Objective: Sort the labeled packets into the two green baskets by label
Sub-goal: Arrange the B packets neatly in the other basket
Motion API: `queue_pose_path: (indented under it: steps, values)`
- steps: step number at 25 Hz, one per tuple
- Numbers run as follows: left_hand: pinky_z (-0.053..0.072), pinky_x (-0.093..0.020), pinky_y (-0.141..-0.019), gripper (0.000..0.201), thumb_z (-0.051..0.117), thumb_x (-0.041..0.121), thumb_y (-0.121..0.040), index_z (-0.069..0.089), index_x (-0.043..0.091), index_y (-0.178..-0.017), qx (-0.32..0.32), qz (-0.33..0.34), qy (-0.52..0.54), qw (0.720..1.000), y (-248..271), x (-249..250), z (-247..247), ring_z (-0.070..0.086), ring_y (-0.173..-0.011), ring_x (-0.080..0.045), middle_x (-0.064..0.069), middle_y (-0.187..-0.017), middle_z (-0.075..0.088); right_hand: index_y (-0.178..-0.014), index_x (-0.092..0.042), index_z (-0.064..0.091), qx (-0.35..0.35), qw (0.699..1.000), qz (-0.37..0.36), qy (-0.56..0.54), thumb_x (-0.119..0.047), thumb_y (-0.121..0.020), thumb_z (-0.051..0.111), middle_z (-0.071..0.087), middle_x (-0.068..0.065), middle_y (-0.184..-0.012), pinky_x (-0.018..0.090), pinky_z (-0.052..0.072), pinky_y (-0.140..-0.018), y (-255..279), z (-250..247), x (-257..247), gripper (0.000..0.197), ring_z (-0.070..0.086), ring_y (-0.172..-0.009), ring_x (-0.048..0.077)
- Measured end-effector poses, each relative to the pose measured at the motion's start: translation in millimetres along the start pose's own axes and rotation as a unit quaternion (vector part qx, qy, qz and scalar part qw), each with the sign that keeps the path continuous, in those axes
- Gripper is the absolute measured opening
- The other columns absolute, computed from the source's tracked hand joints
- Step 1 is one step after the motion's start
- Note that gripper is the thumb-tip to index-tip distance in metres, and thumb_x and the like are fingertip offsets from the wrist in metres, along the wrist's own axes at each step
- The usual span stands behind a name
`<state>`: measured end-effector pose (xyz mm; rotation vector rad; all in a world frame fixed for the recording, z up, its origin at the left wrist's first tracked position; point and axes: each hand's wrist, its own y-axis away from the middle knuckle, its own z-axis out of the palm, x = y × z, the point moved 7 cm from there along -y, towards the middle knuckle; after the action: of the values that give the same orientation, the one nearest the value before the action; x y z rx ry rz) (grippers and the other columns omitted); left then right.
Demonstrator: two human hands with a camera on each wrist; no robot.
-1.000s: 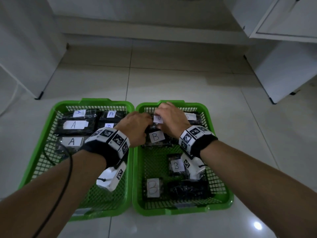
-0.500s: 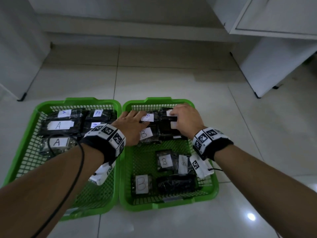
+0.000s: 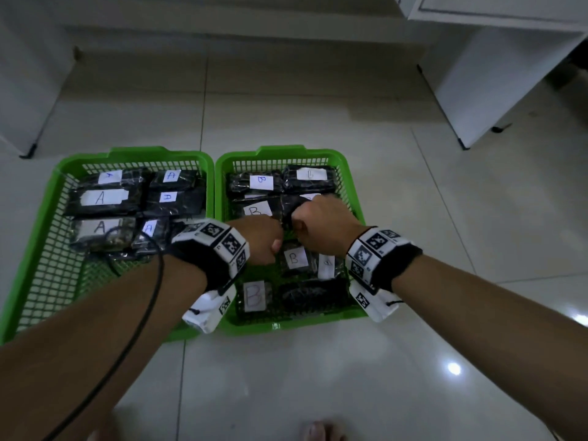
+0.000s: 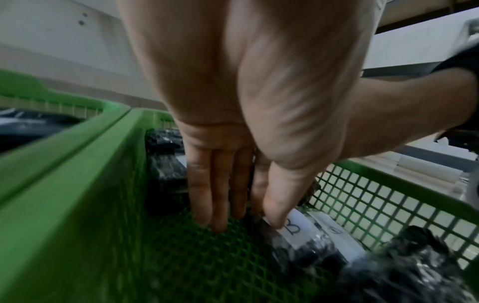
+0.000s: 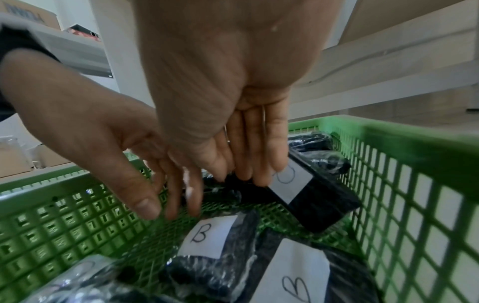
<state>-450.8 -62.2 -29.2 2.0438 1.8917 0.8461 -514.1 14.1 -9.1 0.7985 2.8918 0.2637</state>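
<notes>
Black plastic-wrapped B-labelled packets (image 3: 294,259) lie in right green mesh basket (image 3: 350,173), 6 o'clock of both hands; left hand (image 4: 223,184) and right hand (image 5: 249,147) extended, holding nothing; packets judged light, crinkly, slippery; best pinched at edges.

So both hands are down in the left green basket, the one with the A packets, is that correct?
Not quite. Both the left hand and the right hand are down in the right green basket, which holds the B packets. The head view shows this; the A packets lie in the left green basket.
</notes>
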Motion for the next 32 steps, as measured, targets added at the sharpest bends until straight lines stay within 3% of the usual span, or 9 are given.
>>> queue_pose_path:
  steps: [4,9,13,16,19,21,24,29,32]
  values:
    - [0.056,-0.036,-0.081,0.027,0.06,0.024,-0.088,0.064,0.011,-0.112,0.046,-0.025,0.007,0.999,-4.7,10.3,8.7,0.064,-0.099,-0.027,-0.009,-0.111,0.063,-0.086,-0.018,0.06,0.038,0.998,0.033,-0.039,-0.023,-0.084,0.059,0.059,0.0,-0.083,0.031,0.034,-0.063,5.9,-9.0,8.9,0.006,0.059,-0.078,0.023]
    - [0.057,-0.038,-0.077,0.017,0.057,0.023,-0.084,0.065,0.014,-0.097,0.129,-0.044,0.023,0.99,-7.9,-0.6,-12.0,0.066,-0.092,-0.026,-0.006,-0.1,0.066,-0.109,-0.018,0.058,0.084,0.994,0.059,-0.04,-0.011,-0.081,0.07,0.047,0.001,-0.106,0.032,0.041,-0.063,0.4,-3.3,33.9,0.031,0.053,-0.097,0.022]
    - [0.054,-0.038,-0.083,0.04,0.067,0.019,-0.082,0.054,0.011,-0.119,0.18,-0.123,-0.054,0.975,-3.8,-22.3,-32.2,0.055,-0.11,-0.027,-0.008,-0.119,0.053,-0.133,-0.019,0.048,0.077,0.982,0.152,-0.075,-0.024,-0.08,0.077,0.046,0.008,-0.128,0.04,0.053,-0.086,0.9,-6.1,48.8,0.061,0.05,-0.116,0.027]
    - [0.054,-0.044,-0.09,0.056,0.071,0.019,-0.08,0.046,0.011,-0.13,0.131,-0.152,-0.073,0.977,-9.6,-41.4,-28.4,0.052,-0.119,-0.032,-0.01,-0.128,0.047,-0.128,-0.019,0.05,0.063,0.976,0.178,-0.104,-0.021,-0.073,0.081,0.049,0.005,-0.123,0.034,0.051,-0.081,-3.2,-15.1,49.9,0.063,0.057,-0.102,0.025]
    - [0.054,-0.041,-0.087,0.053,0.067,0.02,-0.081,0.046,0.012,-0.13,0.129,-0.126,-0.065,0.981,-13.6,-47.5,-27.5,0.057,-0.114,-0.03,-0.008,-0.125,0.05,-0.114,-0.018,0.059,0.065,0.989,0.076,-0.112,-0.008,-0.07,0.08,0.052,-0.002,-0.112,0.026,0.038,-0.075,-16.5,-30.6,31.1,0.05,0.052,-0.094,0.017]
    - [0.054,-0.041,-0.086,0.05,0.066,0.022,-0.083,0.047,0.013,-0.128,0.136,-0.115,-0.056,0.982,-12.4,-48.7,-29.1,0.056,-0.114,-0.03,-0.007,-0.124,0.051,-0.105,-0.015,0.064,0.052,0.994,0.035,-0.094,0.0,-0.071,0.077,0.057,-0.002,-0.107,0.029,0.043,-0.074,-24.2,-32.1,23.2,0.039,0.055,-0.093,0.018]
    - [0.054,-0.042,-0.088,0.048,0.066,0.022,-0.083,0.049,0.013,-0.127,0.136,-0.118,-0.047,0.982,-12.3,-50.1,-28.5,0.054,-0.116,-0.03,-0.007,-0.125,0.051,-0.101,-0.014,0.07,0.03,0.995,0.062,-0.069,0.003,-0.074,0.075,0.062,0.001,-0.105,0.035,0.052,-0.084,-25.7,-24.5,31.7,0.032,0.059,-0.099,0.021]
    - [0.052,-0.041,-0.091,0.053,0.069,0.024,-0.081,0.047,0.013,-0.128,0.134,-0.124,-0.061,0.981,-9.2,-47.5,-29.8,0.049,-0.12,-0.029,-0.007,-0.126,0.049,-0.105,-0.014,0.071,0.031,0.995,0.083,-0.037,-0.003,-0.075,0.077,0.065,0.002,-0.107,0.027,0.043,-0.075,-19.9,-28.6,39.5,0.032,0.06,-0.101,0.021]
    - [0.053,-0.037,-0.089,0.041,0.066,0.02,-0.077,0.053,0.016,-0.116,0.175,-0.062,-0.05,0.981,-7.0,-25.1,-33.7,0.054,-0.107,-0.023,-0.004,-0.115,0.055,-0.101,-0.016,0.07,0.031,0.995,0.089,-0.036,-0.007,-0.074,0.078,0.061,0.0,-0.103,0.027,0.042,-0.074,-12.4,-32.0,36.4,0.03,0.057,-0.098,0.02]
